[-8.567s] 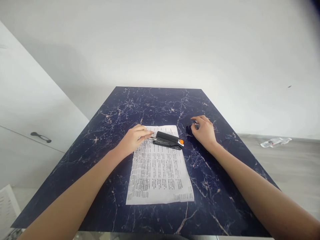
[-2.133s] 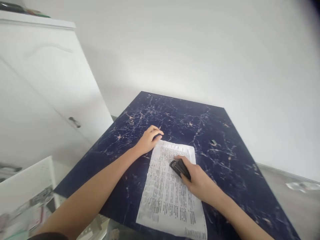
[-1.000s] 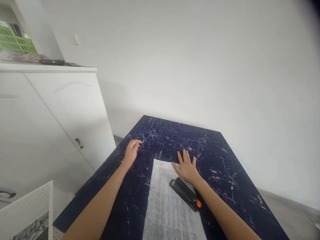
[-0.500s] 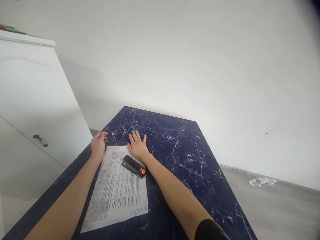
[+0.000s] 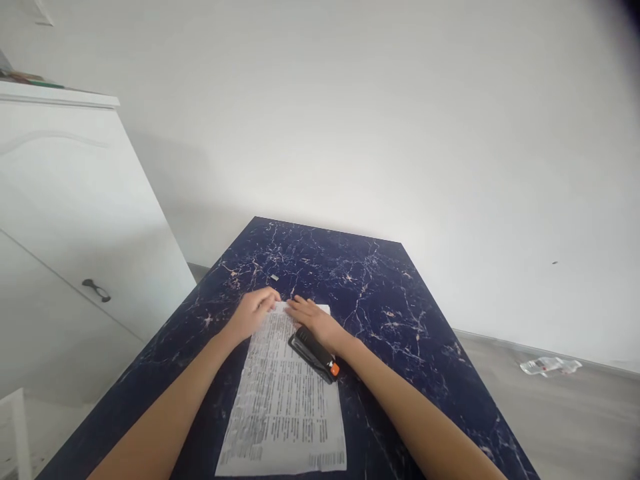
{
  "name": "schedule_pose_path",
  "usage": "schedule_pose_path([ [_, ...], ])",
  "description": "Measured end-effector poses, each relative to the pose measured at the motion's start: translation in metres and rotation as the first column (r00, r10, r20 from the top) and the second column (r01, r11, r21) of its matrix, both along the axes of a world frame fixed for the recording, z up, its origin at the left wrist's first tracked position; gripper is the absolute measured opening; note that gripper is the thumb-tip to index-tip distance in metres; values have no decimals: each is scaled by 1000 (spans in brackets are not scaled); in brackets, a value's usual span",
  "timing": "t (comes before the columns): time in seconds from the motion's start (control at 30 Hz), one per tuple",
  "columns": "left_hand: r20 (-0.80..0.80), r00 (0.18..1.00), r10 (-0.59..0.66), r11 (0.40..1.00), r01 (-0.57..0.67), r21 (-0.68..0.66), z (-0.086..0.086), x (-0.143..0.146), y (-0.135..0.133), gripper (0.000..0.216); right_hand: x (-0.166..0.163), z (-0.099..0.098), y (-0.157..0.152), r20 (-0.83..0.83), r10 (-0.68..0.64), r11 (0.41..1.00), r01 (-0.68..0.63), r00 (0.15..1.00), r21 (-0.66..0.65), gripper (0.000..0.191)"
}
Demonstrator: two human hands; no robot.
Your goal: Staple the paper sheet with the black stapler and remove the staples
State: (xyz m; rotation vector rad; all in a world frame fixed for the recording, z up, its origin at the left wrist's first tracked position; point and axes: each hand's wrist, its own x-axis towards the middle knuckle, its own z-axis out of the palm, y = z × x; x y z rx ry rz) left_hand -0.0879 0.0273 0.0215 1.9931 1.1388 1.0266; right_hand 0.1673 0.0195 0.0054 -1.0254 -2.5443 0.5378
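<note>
A printed sheet of paper (image 5: 285, 413) lies on the dark blue marbled table (image 5: 380, 293). Across the sheet's upper right part lies a black stapler (image 5: 311, 352) with an orange end. My left hand (image 5: 254, 312) sits at the paper's top left corner with its fingers curled together on that corner. My right hand (image 5: 316, 319) rests flat on the paper's top edge, fingers stretched out towards the left hand, with its wrist right beside the stapler. The two hands' fingertips nearly meet.
A small metal piece (image 5: 274, 277) lies on the table beyond the hands. A white cabinet (image 5: 75, 220) with a dark handle (image 5: 96, 290) stands close to the table's left side. A crushed plastic bottle (image 5: 550, 365) lies on the grey floor at the right, by the wall.
My left hand has moved right onto the paper's top corner and curled. My right hand's fingers now point left along the paper's top edge. The camera view has shifted.
</note>
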Motion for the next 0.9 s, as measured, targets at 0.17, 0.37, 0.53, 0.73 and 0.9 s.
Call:
schedule_pose_path([
  [0.17, -252, 858, -448, 894, 436, -104, 11, 11, -19, 28, 32, 41, -49, -229, -534, 845, 505, 814, -178, 37],
  [0.37, -322, 847, -423, 902, 429, -57, 2, 14, -20, 66, 51, 45, -93, -30, -264, 953, 256, 964, -162, 18],
  [0.53, -322, 887, -332, 941, 335, -48, -6, 31, -22, 69, 77, 23, -69, -238, -279, 946, 224, 930, -232, 34],
  [0.73, -317, 884, -342, 939, 333, -84, -7, 35, -21, 72, 94, 16, -58, -453, -391, 771, 16, 801, -637, 42],
  [0.9, -321, 884, -340, 940, 330, -87, -9, 35, -19, 69, 95, 16, -51, -523, -396, 700, -121, 755, -704, 46],
])
